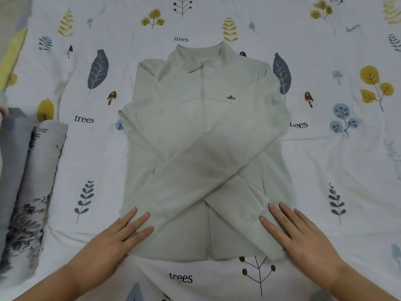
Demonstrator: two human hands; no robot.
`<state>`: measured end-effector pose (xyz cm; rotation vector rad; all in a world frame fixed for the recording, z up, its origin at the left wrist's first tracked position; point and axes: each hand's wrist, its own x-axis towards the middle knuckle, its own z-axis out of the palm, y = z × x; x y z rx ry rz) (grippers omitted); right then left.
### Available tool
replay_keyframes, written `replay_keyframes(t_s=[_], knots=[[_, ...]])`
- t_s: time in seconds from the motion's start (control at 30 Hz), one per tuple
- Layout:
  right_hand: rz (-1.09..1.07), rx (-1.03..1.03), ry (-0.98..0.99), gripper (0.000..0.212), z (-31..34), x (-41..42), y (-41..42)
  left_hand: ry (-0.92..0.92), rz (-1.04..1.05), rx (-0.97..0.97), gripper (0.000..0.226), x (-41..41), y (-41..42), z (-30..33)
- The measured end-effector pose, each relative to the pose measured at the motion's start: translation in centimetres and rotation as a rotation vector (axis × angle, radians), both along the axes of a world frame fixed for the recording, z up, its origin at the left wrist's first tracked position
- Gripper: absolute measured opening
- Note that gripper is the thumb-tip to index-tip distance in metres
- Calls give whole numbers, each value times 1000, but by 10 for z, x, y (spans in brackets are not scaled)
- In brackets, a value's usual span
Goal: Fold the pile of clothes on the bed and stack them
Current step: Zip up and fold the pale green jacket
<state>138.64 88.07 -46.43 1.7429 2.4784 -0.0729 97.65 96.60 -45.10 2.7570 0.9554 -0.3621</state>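
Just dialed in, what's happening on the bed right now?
A person is folding a pale green zip-up jacket that lies face up on a white bedsheet printed with leaves and mushrooms. Both sleeves are already crossed over the front in an X. The left hand and right hand lie flat with straight fingers on the cuffs near the hem. The body is not yet folded. Folded grey and floral-print fabric lies at the left edge.

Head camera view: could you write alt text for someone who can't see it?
A pale green zip jacket lies flat on a leaf-printed bedsheet, sleeves crossed. The left hand and right hand press flat on its bottom corners.
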Motion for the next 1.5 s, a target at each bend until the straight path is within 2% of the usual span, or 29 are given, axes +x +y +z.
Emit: replay_keyframes(t_s=[0.07, 0.13, 0.23, 0.27, 0.33, 0.43, 0.47, 0.53, 0.6, 0.63, 0.7, 0.73, 0.8, 0.87, 0.97, 1.1, 1.2, 1.27, 1.3, 1.37, 1.43, 1.5], knots=[[22, -5, 20, 66, 3, 4, 1, 8, 50, -93, 83, -1, 3, 2], [39, -23, 64, 67, 10, 3, 5, -6, 68, -138, 98, 0, 7, 5], [4, -175, 139, 94, 21, 6, 14, -6, 54, -180, 101, 0, 16, 15], [-15, -216, 168, 88, 27, 5, 18, 9, 41, -193, 101, -1, 19, 19], [-28, -255, 268, 52, 38, 5, 25, 41, 6, -203, 98, -2, 24, 24], [-79, -295, 386, 34, 48, 7, 39, 34, 26, -230, 89, 0, 36, 36], [-78, -296, 417, 37, 52, 8, 45, 16, 55, -237, 83, 4, 41, 42], [-142, -266, 467, 22, 62, 11, 60, -94, 230, -444, 57, 10, 54, 56], [-306, -394, 615, 57, 73, 17, 83, -212, 506, -629, 57, 11, 78, 66], [-386, -465, 680, 65, 78, 19, 94, -271, 634, -728, 54, 13, 91, 70], [-453, -626, 813, 46, 89, 24, 122, -424, 823, -827, 44, 16, 125, 77], [-522, -654, 882, 37, 96, 25, 140, -496, 917, -875, 45, 18, 142, 79], [-621, -624, 958, 32, 100, 29, 175, -596, 1041, -932, 41, 24, 178, 83], [-706, -612, 994, 28, 96, 38, 209, -651, 1126, -934, 29, 29, 211, 82], [-859, -614, 1045, 19, 76, 51, 253, -734, 1304, -907, 40, 38, 252, 67], [-1086, -596, 1159, 7, 42, 49, 283, -747, 1532, -857, 24, 56, 277, 34], [-1160, -687, 1339, 36, 26, 50, 286, -702, 1518, -900, 39, 62, 278, 12], [-1107, -674, 1419, 44, 21, 52, 282, -683, 1443, -796, 33, 64, 274, 4], [-1105, -611, 1403, 39, 18, 53, 278, -687, 1403, -704, 25, 64, 271, 1], [-1125, -434, 1230, 21, 11, 52, 270, -699, 1342, -508, 12, 64, 268, -2], [-1116, -291, 1087, 8, 7, 50, 265, -713, 1309, -361, 16, 64, 268, -4], [-1089, -158, 1059, 15, 10, 51, 266, -772, 1289, -296, 22, 61, 274, 0]])
